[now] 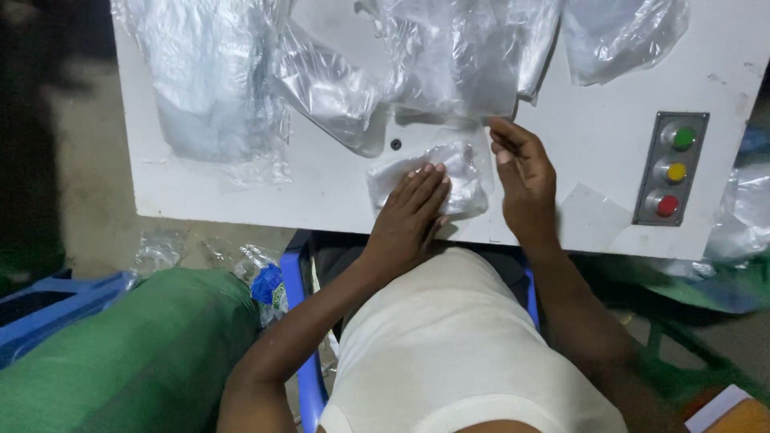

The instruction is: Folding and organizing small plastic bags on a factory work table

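A small folded clear plastic bag [457,172] lies near the front edge of a white table [337,192]. My left hand [411,212] rests flat on it, fingers together and pressing down. My right hand [523,180] stands on its edge just right of the bag, fingers straight and touching the bag's right side. Neither hand grips anything.
Crumpled clear plastic sheets [337,64] cover the table's far half. A grey panel with green, yellow and red buttons [672,170] sits at the table's right. A green sack [136,353] and blue crate [48,309] lie at lower left, with plastic scraps on the floor.
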